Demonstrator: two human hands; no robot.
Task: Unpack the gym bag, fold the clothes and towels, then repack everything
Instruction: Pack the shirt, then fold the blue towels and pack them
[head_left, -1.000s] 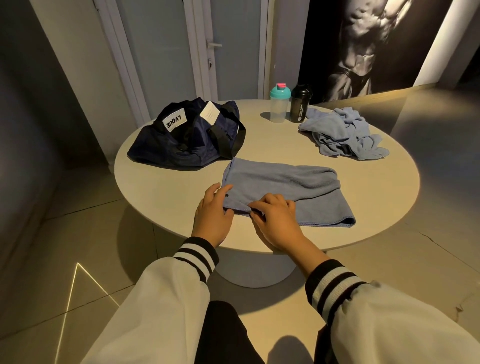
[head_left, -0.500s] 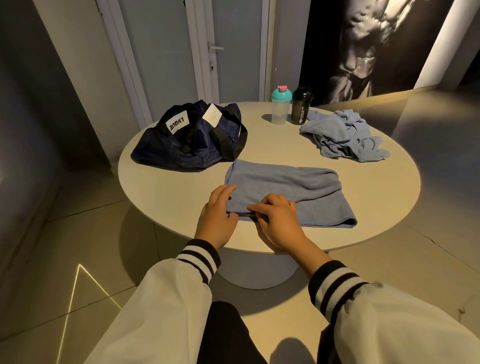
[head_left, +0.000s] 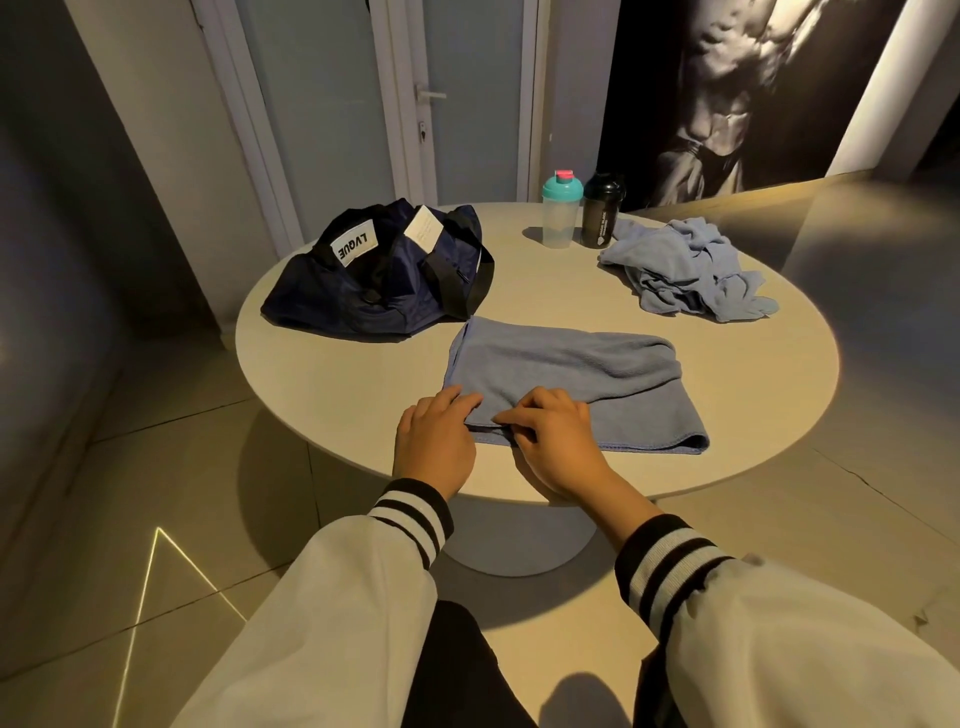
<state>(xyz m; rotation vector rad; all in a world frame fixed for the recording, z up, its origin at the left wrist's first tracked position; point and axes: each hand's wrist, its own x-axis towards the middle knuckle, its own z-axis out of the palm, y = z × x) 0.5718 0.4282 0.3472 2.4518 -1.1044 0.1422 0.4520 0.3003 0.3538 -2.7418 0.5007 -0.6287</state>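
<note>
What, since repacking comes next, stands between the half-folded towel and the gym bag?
Nothing visible. The towel lies just in front of the gym bag, only bare table between. The teal-lidded shaker, black shaker and crumpled cloth sit off to the right.

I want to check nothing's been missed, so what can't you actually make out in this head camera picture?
Inside of the gym bag: head view, its own slumped fabric covers it.
Crumpled blue pile: bunched, so piece count is unclear.
Black shaker label: too small to read.
Right hand on the folded towel: thumb hidden beneath, grip unclear.
</note>
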